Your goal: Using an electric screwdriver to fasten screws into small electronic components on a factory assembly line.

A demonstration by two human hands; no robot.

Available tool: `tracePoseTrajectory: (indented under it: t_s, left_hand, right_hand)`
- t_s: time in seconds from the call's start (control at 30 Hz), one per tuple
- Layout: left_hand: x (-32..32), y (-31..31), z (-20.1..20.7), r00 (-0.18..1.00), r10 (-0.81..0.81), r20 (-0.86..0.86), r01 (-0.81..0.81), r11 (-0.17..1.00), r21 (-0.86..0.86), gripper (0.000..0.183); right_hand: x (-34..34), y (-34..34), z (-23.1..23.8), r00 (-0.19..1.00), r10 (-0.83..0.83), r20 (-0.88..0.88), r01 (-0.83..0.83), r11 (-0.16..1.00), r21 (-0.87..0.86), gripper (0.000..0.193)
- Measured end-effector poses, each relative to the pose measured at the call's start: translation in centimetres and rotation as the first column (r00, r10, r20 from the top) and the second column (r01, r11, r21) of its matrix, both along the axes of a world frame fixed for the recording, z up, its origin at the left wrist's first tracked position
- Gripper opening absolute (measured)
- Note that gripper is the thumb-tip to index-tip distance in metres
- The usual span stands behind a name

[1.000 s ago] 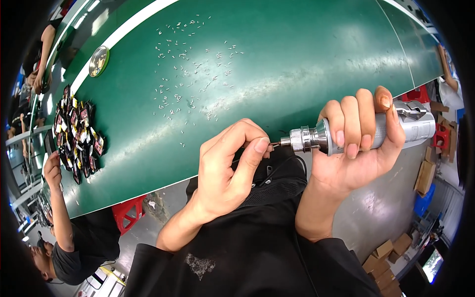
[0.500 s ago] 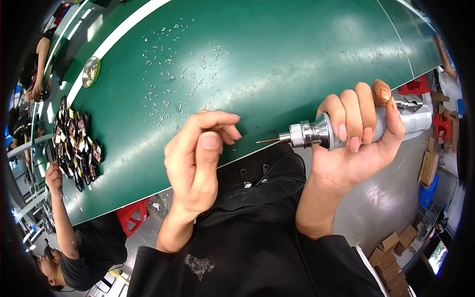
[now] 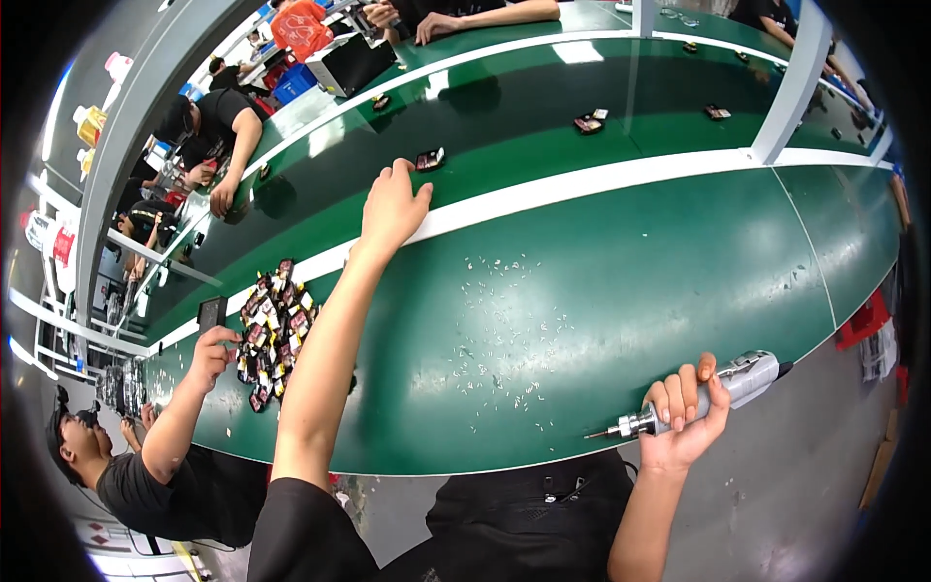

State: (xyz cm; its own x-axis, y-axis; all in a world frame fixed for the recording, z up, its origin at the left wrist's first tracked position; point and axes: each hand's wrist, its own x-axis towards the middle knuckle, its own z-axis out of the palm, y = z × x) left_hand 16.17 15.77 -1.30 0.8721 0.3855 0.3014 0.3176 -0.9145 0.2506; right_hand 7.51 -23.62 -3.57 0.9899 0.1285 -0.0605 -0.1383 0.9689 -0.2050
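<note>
My left hand (image 3: 394, 209) stretches over the white strip onto the dark green belt beyond the table. Its fingers are extended, the thumb stands apart, and nothing shows in its grasp. Just beyond the fingertips lies a small black part with a light label (image 3: 430, 160); whether they touch it I cannot tell. My right hand (image 3: 687, 417) is wrapped around a grey and silver electric screwdriver (image 3: 752, 376) at the table's near edge. The thin bit points left, level above the edge. Many tiny silvery pieces, perhaps screws (image 3: 514, 339), lie scattered on the green table between my hands.
A heap of small black parts (image 3: 274, 335) lies left of my arm, with a co-worker's hand (image 3: 211, 357) beside it. More parts (image 3: 590, 121) sit apart along the belt. Grey posts (image 3: 795, 87) rise by the white strip (image 3: 582, 189). Other people work across the belt.
My left hand has gone from near the screwdriver's tip out over the belt. The right hand still holds the screwdriver. The view has shifted to take in the belt.
</note>
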Motion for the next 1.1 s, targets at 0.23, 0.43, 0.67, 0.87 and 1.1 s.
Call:
tracePoseTrajectory:
  t_s: [0.23,0.43,0.67,0.87,1.1]
  left_hand:
    - [5.8,2.3,-2.6,0.998,-0.021,0.057,0.012,0.988,0.155,0.044]
    - [4.3,2.8,-1.3,0.964,-0.257,0.074,0.249,0.963,0.101,0.029]
    - [-3.9,-15.2,1.5,0.608,-0.788,0.099,0.794,0.602,-0.084,0.048]
    - [-9.6,-21.7,0.2,0.374,-0.923,0.088,0.919,0.356,-0.172,0.051]
    - [-10.3,-22.9,-0.1,0.374,-0.922,0.101,0.909,0.343,-0.237,0.044]
  right_hand:
    - [0.3,-0.1,-0.5,0.994,0.097,0.048,-0.096,0.995,-0.021,0.009]
    - [0.4,-0.5,-0.3,0.992,0.116,0.045,-0.114,0.993,-0.035,0.009]
    - [0.5,-1.4,-0.8,0.978,0.186,0.089,-0.186,0.982,-0.005,0.01]
    - [-0.3,-2.1,-0.4,0.971,0.227,0.079,-0.228,0.974,0.005,0.013]
    - [-2.5,-3.2,-0.9,0.974,0.22,0.061,-0.219,0.975,-0.028,0.013]
